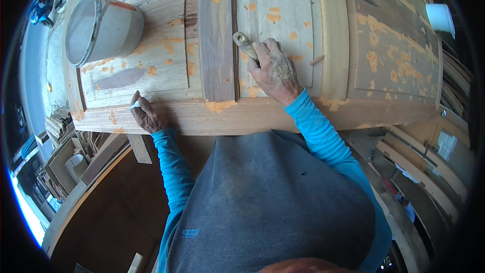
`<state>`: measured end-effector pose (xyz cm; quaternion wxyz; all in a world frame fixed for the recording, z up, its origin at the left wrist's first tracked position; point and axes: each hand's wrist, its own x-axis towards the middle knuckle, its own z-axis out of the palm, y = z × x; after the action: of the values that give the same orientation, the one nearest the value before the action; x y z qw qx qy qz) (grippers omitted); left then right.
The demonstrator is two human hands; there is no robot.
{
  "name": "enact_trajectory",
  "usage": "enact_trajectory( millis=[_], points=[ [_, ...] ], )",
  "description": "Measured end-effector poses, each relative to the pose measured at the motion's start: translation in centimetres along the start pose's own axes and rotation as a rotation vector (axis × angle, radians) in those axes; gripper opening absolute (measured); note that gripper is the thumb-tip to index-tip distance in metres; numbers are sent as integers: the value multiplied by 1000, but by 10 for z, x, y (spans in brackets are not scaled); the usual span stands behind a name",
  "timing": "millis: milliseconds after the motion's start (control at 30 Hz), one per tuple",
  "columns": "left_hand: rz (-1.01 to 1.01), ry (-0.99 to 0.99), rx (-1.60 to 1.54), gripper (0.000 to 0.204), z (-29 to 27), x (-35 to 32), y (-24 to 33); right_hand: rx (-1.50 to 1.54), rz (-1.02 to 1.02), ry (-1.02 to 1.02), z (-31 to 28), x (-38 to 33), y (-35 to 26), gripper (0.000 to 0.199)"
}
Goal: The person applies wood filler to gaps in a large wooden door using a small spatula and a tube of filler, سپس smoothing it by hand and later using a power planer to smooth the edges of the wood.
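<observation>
A large panelled wooden door (283, 116) lies flat before me, dotted with orange filler patches. Over its middle panel, my right hand (275, 71), dusty across the back, is closed round a hand tool (244, 44). The tool's worn, tan handle end is rounded and has a hole; its other end is hidden under the hand. At the near left edge of the door, my left hand (146, 114) pinches a small white piece (138, 103) whose kind I cannot make out.
A whitish plastic bucket (106, 30) stands on the door's left panel. A white tub (440, 18) is at the far right edge. One thin brown sliver (317, 60) lies right of my right hand. Wood offcuts (70, 159) are stacked at left, boards (424, 162) at right.
</observation>
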<state>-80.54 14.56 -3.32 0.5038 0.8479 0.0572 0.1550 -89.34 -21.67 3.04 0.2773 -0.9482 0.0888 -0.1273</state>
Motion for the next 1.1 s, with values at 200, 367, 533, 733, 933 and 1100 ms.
enact_trajectory(
  millis=[200,367,533,733,933,1100],
  points=[
    [-21,-125,239,47,5,7,8,50,158,-145,-53,-79,10,33],
    [44,-90,274,51,3,9,7,59,228,-114,-102,-131,22,24],
    [-14,-125,350,46,0,20,-11,-10,342,-19,-124,-178,44,27],
    [199,-216,628,46,1,23,0,-35,459,25,-134,-214,50,33],
    [200,-208,697,44,4,16,7,38,549,113,-124,-229,38,44],
    [325,-255,849,53,-2,20,3,54,527,177,-111,-231,23,50]
  ],
)
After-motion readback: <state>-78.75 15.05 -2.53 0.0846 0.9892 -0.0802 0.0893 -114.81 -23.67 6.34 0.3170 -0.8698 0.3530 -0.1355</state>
